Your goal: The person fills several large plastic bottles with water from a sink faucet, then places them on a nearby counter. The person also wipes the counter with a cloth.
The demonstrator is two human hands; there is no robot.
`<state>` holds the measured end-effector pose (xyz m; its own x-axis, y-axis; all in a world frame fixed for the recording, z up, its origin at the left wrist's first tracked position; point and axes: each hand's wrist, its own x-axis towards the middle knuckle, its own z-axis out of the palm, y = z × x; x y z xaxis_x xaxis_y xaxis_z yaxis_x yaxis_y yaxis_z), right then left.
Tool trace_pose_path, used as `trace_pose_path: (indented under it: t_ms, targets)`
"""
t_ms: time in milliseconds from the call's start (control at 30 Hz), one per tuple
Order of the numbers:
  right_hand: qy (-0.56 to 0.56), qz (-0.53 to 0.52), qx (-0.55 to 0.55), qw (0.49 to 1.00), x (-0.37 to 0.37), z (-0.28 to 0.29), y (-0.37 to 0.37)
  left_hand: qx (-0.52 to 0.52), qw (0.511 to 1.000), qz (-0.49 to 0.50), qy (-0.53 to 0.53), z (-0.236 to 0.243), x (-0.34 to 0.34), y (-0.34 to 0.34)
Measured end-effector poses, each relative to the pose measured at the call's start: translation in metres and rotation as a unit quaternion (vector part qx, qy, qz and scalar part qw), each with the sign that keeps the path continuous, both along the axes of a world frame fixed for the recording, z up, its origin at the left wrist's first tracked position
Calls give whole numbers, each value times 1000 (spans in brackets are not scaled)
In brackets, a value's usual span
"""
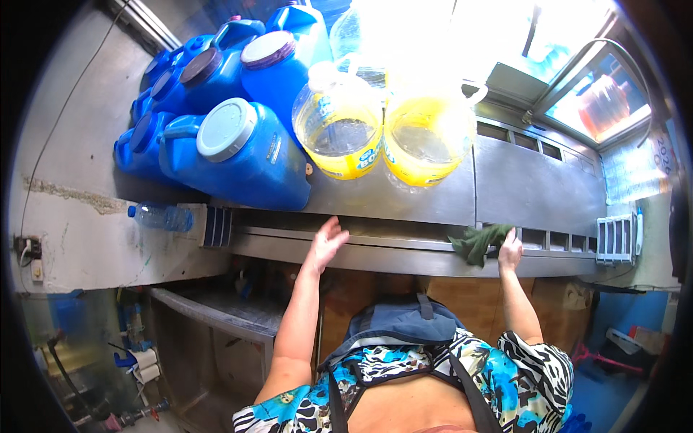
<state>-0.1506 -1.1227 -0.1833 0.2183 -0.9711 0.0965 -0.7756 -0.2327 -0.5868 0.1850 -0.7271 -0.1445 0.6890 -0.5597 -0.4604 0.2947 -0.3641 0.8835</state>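
My right hand [510,250] is closed round one end of a dark green cloth [478,244], which hangs bunched to its left over the front rail of the metal counter [433,206]. My left hand [329,242] is held over the long slot along the counter's front, its fingers apart and slightly blurred, with nothing in them. Beyond it stand two clear jugs with yellow labels, the left jug [338,137] and the right jug [429,141], side by side on the counter.
Several blue jerrycans [253,155] crowd the counter's left part. A small clear bottle [160,216] lies left of the slot. White slatted racks sit at the right end [615,240]. A metal sink-like unit [213,315] is below on the left. Bright windows fill the back.
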Motion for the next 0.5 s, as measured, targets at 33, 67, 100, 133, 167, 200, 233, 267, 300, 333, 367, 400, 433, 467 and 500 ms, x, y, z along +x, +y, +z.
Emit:
trace_pose_path:
  t_ms: [33,67,100,133,167,200,233,267,300,333,367,400,433,467,500]
  targets:
    - [-49,2,18,999,18,12,2,-50,997,48,47,6,10,-16]
    - [-104,17,26,994,34,23,7,-100,985,99,102,13,22,-32]
    - [-91,93,63,989,49,32,12,-129,976,130,115,20,34,-48]
    - [-61,161,99,980,64,39,17,-171,964,161,126,25,45,-62]
    - [20,203,125,971,77,42,24,-222,953,141,152,31,55,-70]
    - [101,244,134,955,92,39,31,-248,944,149,162,34,62,-79]
    - [173,235,185,938,112,33,32,-244,942,146,181,37,69,-86]
    - [209,256,197,923,127,23,34,-247,938,148,191,39,75,-91]
    - [253,242,201,915,141,8,44,-229,939,154,206,40,79,-95]
    - [301,238,189,904,157,-10,55,-220,945,136,198,40,81,-96]
    - [296,179,139,928,172,-30,75,-197,952,136,193,41,82,-97]
    - [262,131,96,951,188,-48,95,-180,957,131,188,42,84,-97]
    - [234,117,53,964,204,-64,115,-166,960,136,178,43,86,-97]
    - [238,100,38,965,219,-77,138,-160,963,132,174,45,88,-96]
    - [227,127,7,966,232,-88,162,-158,964,126,171,47,90,-96]
